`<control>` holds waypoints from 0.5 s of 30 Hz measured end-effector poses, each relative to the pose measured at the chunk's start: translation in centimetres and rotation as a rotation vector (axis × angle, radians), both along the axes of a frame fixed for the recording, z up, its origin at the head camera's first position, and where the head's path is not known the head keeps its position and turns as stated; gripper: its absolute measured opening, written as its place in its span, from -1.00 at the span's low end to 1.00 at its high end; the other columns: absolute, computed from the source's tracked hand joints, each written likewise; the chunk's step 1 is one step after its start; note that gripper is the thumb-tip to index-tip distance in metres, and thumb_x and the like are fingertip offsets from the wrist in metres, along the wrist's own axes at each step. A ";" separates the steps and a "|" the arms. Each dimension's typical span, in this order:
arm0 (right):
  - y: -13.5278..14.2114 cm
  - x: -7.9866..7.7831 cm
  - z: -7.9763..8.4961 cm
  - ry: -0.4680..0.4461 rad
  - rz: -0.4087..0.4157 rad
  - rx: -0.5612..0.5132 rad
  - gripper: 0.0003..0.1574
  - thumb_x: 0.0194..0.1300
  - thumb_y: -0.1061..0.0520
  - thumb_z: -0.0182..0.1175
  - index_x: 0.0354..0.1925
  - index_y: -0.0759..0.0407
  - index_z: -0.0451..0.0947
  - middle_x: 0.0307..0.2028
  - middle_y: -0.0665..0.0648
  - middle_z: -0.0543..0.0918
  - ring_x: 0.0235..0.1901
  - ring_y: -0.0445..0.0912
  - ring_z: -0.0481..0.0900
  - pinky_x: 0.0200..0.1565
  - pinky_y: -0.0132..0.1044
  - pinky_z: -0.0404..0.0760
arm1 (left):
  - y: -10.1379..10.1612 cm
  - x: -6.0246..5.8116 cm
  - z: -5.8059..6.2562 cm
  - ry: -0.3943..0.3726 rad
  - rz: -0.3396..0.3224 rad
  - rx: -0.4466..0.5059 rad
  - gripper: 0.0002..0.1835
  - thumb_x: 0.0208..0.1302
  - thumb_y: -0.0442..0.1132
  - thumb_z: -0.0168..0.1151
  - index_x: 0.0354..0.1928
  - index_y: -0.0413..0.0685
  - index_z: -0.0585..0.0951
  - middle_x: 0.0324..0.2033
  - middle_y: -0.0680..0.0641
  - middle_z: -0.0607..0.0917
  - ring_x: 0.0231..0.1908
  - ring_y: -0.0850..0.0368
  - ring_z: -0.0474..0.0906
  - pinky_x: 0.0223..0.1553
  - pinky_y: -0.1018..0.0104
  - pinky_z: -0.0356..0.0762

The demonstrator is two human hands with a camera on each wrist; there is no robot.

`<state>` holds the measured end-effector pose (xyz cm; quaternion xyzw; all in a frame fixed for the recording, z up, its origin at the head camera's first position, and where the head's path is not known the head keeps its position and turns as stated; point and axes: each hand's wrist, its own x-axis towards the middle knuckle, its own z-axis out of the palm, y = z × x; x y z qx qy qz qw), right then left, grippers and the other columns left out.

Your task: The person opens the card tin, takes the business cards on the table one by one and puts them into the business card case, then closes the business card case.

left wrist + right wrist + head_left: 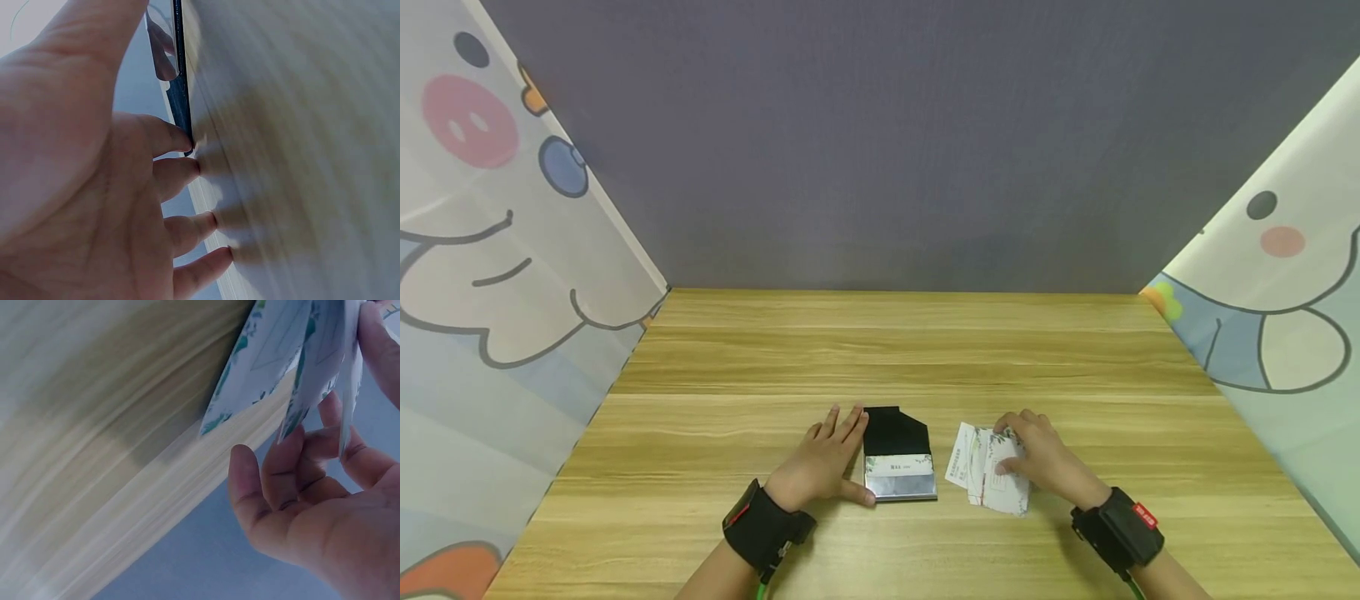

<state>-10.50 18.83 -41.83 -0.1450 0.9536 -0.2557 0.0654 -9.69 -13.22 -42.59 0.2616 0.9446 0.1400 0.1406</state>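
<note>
Cards (996, 487) are in our right hand (1037, 454), pinched between thumb and fingers, with some of them fanning out toward the left. We judge them light, thin and springy; they may slide on each other and bend at the corners, so the long edges seem the best place for holding. Our left hand (820, 467) is spread, touching the left side of the card case (901, 489), whose black flap (891, 432) lies open. Between case and cards we see a narrow gap; beyond, the table (910, 350) gives wide room.
</note>
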 end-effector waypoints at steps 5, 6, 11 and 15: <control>0.1 -0.1 0.1 0.010 0.033 -0.051 -0.50 -0.20 0.21 0.40 -0.20 0.18 0.48 -0.33 0.08 0.48 -0.32 -0.03 0.34 -0.28 -0.10 0.44 | 0.0 0.0 0.1 0.000 -0.001 0.004 0.21 -0.21 0.34 0.23 0.37 -0.27 -0.01 0.39 -0.29 0.00 0.31 -0.37 -0.18 0.20 -0.30 0.09; 0.2 -0.2 0.0 0.012 0.039 -0.066 -0.52 -0.19 0.22 0.39 -0.20 0.19 0.49 -0.36 0.08 0.46 -0.34 -0.04 0.32 -0.31 -0.13 0.42 | 0.0 0.1 0.1 -0.001 -0.001 0.006 0.21 -0.21 0.34 0.24 0.37 -0.27 -0.01 0.39 -0.29 0.00 0.31 -0.37 -0.18 0.20 -0.30 0.09; 0.3 -0.4 0.1 0.008 0.066 -0.148 -0.63 -0.07 0.27 0.33 -0.21 0.21 0.50 -0.46 0.05 0.45 -0.45 -0.11 0.32 -0.41 -0.24 0.40 | 0.0 0.1 0.2 -0.002 0.001 0.007 0.21 -0.21 0.34 0.24 0.37 -0.27 -0.01 0.39 -0.29 0.00 0.31 -0.37 -0.18 0.20 -0.31 0.09; 0.4 -0.5 0.0 0.021 0.068 -0.183 -0.70 0.01 0.30 0.27 -0.21 0.23 0.51 -0.44 0.06 0.56 -0.49 -0.16 0.39 -0.47 -0.29 0.48 | 0.0 0.1 0.2 0.000 0.002 0.003 0.21 -0.21 0.34 0.24 0.37 -0.28 -0.01 0.39 -0.29 0.01 0.31 -0.37 -0.18 0.20 -0.31 0.09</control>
